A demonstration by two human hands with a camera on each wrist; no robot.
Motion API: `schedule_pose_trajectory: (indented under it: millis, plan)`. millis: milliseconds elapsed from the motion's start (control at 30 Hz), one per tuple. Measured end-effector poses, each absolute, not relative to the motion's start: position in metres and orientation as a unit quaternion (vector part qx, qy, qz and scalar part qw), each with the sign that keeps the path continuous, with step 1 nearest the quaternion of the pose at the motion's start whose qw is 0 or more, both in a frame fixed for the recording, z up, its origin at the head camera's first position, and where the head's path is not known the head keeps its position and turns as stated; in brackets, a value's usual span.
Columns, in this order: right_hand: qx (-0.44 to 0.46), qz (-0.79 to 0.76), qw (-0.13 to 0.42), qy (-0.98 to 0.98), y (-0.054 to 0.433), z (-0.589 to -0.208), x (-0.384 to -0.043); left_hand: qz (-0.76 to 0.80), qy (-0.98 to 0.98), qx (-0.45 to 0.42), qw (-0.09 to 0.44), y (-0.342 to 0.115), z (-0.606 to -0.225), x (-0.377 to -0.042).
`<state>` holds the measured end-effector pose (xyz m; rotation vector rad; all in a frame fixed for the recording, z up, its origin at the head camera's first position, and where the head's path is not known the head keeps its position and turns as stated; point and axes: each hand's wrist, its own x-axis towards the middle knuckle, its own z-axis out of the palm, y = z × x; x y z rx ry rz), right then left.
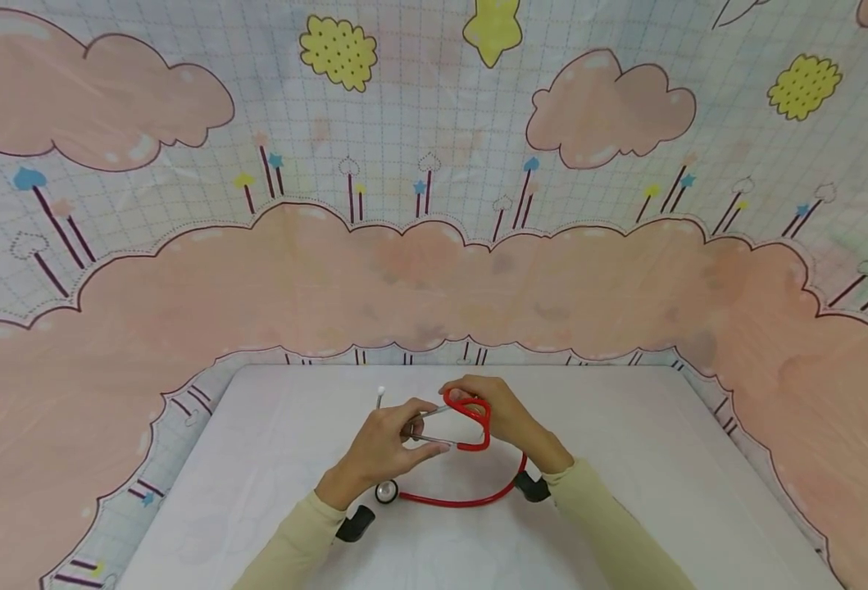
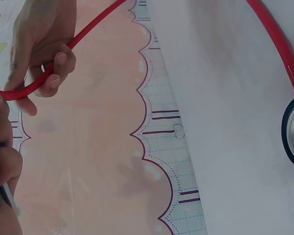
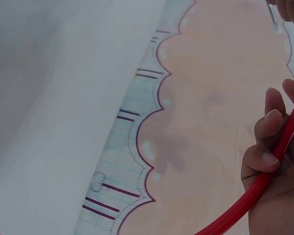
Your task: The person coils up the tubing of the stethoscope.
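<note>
A stethoscope with red tubing is partly raised over the white table. My left hand grips its metal ear tubes, and one pale ear tip sticks up beyond the fingers. On the other side, my right hand holds the red tubing close to where it forks and bends into a loop. In the right wrist view, fingers of the right hand curl round the tubing. The round chest piece rests on the table below the left hand; its silver face and dark rim show in the left wrist view.
The white table has its far edge just beyond the hands. Behind and beside it hangs a patterned cloth with clouds and stars. Black wrist devices are worn near both sleeves.
</note>
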<state>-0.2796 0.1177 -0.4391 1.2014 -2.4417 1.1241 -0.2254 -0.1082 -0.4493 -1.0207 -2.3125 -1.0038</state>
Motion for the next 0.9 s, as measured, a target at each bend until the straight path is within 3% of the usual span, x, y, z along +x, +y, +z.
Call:
schedule_pose_trajectory:
  millis: [400,667,900]
  plan:
    - [0.298,0.452,0.026,-0.84,0.112,-0.462,-0.273,-0.435,-0.826,-0.305,0.191,-0.105,-0.451,-0.228]
    - [0.261,0.45,0.013,-0.854,0.115,-0.471,-0.27,-0.438,-0.832,-0.3,0.158,-0.109,-0.455,-0.23]
    - [0.24,0.429,0.023,-0.871,0.12,-0.474,-0.269,-0.431,-0.834,-0.298,0.17,-0.11,-0.456,-0.236]
